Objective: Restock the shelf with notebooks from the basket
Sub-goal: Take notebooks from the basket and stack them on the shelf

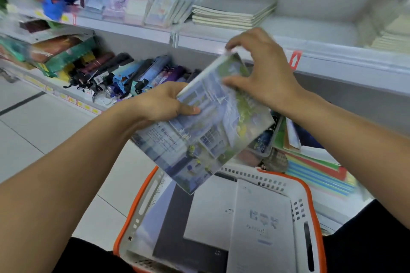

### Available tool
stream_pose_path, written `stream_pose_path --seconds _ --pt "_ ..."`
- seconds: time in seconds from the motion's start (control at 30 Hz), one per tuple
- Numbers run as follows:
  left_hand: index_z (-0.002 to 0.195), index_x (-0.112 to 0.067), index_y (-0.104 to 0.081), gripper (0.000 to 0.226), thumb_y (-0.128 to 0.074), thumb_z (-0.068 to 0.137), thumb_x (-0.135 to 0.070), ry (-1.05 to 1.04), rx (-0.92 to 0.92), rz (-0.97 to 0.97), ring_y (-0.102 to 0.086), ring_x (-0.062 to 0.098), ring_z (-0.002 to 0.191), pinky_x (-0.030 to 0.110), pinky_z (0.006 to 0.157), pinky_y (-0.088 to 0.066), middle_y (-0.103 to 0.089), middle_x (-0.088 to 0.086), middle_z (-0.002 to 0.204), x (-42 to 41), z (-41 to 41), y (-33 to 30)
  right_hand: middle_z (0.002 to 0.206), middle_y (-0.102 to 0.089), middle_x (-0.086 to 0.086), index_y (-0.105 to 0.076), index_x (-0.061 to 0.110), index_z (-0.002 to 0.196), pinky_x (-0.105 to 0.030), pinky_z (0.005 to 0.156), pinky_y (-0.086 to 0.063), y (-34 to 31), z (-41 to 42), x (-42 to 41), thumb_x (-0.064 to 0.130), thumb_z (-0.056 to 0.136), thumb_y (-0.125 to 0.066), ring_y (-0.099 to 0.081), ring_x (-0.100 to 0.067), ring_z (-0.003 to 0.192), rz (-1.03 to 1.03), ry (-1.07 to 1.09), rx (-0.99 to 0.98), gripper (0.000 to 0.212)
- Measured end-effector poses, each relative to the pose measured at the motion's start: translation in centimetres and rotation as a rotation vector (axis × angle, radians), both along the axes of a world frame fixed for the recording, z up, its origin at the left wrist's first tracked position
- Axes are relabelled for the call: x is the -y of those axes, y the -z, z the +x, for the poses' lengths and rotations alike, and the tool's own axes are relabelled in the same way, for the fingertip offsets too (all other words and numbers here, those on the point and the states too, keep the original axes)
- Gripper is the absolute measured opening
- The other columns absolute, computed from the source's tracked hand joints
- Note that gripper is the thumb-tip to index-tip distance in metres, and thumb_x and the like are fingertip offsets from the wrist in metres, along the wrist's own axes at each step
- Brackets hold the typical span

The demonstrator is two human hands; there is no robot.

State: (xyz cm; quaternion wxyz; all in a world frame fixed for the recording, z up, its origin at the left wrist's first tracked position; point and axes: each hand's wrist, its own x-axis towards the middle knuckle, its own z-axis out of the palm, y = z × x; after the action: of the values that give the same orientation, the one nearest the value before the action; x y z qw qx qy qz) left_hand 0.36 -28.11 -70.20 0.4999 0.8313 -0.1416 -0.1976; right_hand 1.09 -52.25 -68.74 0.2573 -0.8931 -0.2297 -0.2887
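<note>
We read little writing here: the word "Special" stands on the pale notebook [261,226] that lies at the right side of the basket [310,195], and a red label with a white arrow [295,60] is stuck on the front edge of the shelf [244,40]. The small dark lines of text on the illustrated notebook [206,126] are too blurred for us to read. Our left hand [162,102] grips this notebook at its left edge, thumb pressed on the cover and the other fingers hidden beneath. Our right hand [261,68] pinches its far top corner between thumb and curled fingers. The notebook is held tilted above the basket's far rim, in front of the shelf edge. A stack of grey notebooks [235,12] rests on the shelf behind.
</note>
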Motion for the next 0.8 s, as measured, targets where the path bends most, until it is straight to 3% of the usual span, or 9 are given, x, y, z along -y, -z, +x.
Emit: stream_pose_path --seconds 0.07,0.13,0.23,0.3,0.37,0.47,0.57,0.67,0.8 --pt "0.107 -0.017 -0.069 0.018 -0.067 0.091 -0.010 -0.129 -0.033 -0.149 -0.075 0.027 0.084 0.033 0.063 -0.060 -0.076 0.009 0.099 -1.7 0.6 -0.4 0.132 -0.047 -0.001 -0.051 0.021 0.133 -0.022 0.097 -0.035 0.1 -0.3 0.3 0.047 0.076 -0.080 -0.045 -0.017 0.121 0.093 0.125 0.076 0.070" --pt "0.107 -0.015 -0.070 0.017 -0.067 0.090 -0.013 -0.288 -0.063 -0.303 -0.075 0.026 0.081 0.035 0.061 -0.059 -0.075 0.012 0.102 -3.4 1.2 -0.4 0.142 -0.039 -0.003 -0.038 0.018 0.145 -0.030 0.106 -0.037 0.6 -0.8 0.3 0.053 0.081 -0.076 -0.042 -0.018 0.128 0.239 0.230 -0.071 0.082" --pt "0.108 -0.012 -0.071 0.019 -0.066 0.091 -0.018 -0.396 -0.112 -0.414 -0.075 0.025 0.076 0.036 0.058 -0.058 -0.075 0.014 0.100 -4.8 1.5 -0.1 0.146 -0.047 0.003 -0.037 0.023 0.146 -0.039 0.105 -0.047 1.7 -2.1 -0.7 0.064 0.079 -0.069 -0.052 -0.014 0.127 0.560 0.072 -0.727 0.085" --pt "0.108 -0.011 -0.072 0.020 -0.067 0.090 -0.020 -0.395 -0.140 -0.447 -0.075 0.027 0.077 0.037 0.060 -0.058 -0.075 0.014 0.101 -4.9 1.4 0.1 0.133 -0.065 0.006 -0.050 0.027 0.137 -0.041 0.086 -0.059 2.4 -2.9 -2.0 0.058 0.078 -0.071 -0.067 -0.014 0.114 0.795 -0.177 -1.060 0.070" --pt "0.107 -0.011 -0.072 0.026 -0.070 0.084 -0.022 -0.387 -0.141 -0.494 -0.075 0.028 0.079 0.038 0.062 -0.059 -0.075 0.014 0.101 -5.3 1.5 0.0 0.127 -0.068 0.002 -0.049 0.023 0.138 -0.043 0.078 -0.061 2.6 -3.0 -3.1 0.043 0.081 -0.078 -0.070 -0.020 0.109 0.962 -0.188 -1.053 0.067" --pt "0.107 -0.014 -0.073 0.030 -0.071 0.079 -0.026 -0.367 -0.126 -0.589 -0.075 0.027 0.080 0.037 0.062 -0.059 -0.076 0.012 0.100 -6.4 1.6 -0.4 0.129 -0.066 -0.005 -0.047 0.018 0.140 -0.057 0.097 -0.053 2.8 -3.0 -4.1 0.037 0.082 -0.079 -0.064 -0.030 0.116 0.970 -0.028 -1.002 0.069" --pt "0.117 -0.013 -0.069 0.037 -0.067 0.084 -0.027 -0.369 -0.100 -0.698 -0.075 0.026 0.082 0.036 0.064 -0.059 -0.076 0.011 0.101 -7.5 1.7 -0.4 0.124 -0.071 -0.008 -0.061 0.019 0.131 -0.056 0.103 -0.048 2.5 -4.2 -5.1 0.032 0.088 -0.070 -0.064 -0.035 0.119 1.032 -0.346 -1.132 0.046" --pt "0.125 -0.018 -0.065 0.038 -0.064 0.088 -0.028 -0.387 -0.009 -0.737 -0.073 0.027 0.091 0.036 0.068 -0.059 -0.073 0.010 0.111 -7.1 1.9 -0.7 0.122 -0.072 -0.005 -0.058 0.020 0.132 -0.045 0.086 -0.060 1.8 -5.3 -6.5 0.011 0.092 -0.066 -0.069 -0.028 0.111 1.030 -0.484 -0.993 0.042" --pt "0.119 -0.028 -0.066 0.024 -0.059 0.096 -0.032 -0.456 0.140 -0.730 -0.072 0.022 0.095 0.035 0.068 -0.060 -0.072 0.003 0.117 -5.0 2.1 -2.7 0.114 -0.074 -0.005 -0.061 0.024 0.125 -0.039 0.052 -0.059 -0.3 -5.3 -6.0 0.012 0.097 -0.062 -0.074 -0.032 0.092 1.075 -0.367 -0.818 0.030"
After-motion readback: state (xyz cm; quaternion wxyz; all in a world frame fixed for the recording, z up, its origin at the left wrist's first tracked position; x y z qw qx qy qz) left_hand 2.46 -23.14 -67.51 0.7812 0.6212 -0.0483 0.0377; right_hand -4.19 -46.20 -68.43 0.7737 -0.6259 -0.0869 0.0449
